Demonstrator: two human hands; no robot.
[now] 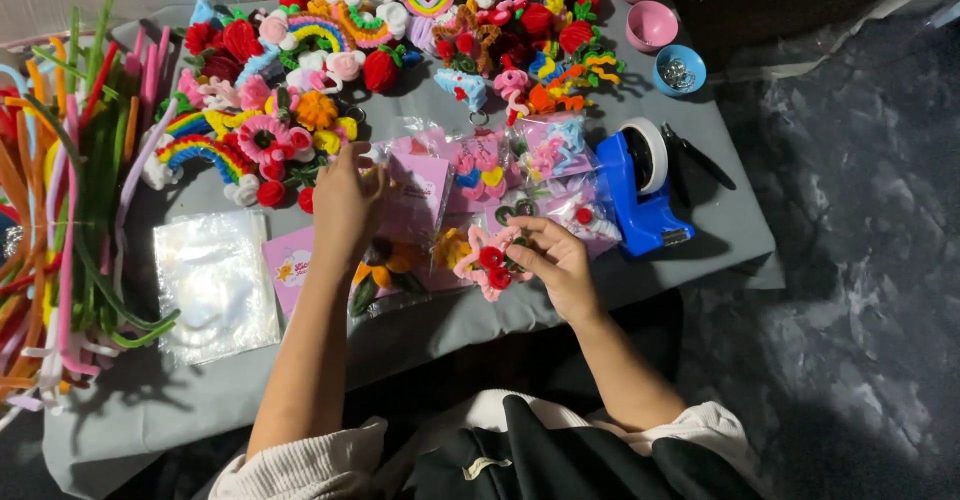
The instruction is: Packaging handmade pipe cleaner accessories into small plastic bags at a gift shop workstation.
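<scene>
1. Broadly, a grey cloth-covered table is seen from above, crowded at its far side with a heap of fuzzy wire charms — rainbows, flowers, strawberries.
2. Along the left edge a bundle of coloured fuzzy wire stems is laid, with a stack of clear plastic bags just beside it.
3. A blue tape dispenser is stood right of the hands.
4. A pink backing card is pinched by the curled fingers of the left hand.
5. A small pink-and-red flower charm — near the table's front edge — is pinched by the right hand, fingertips pressed together on it.
</scene>
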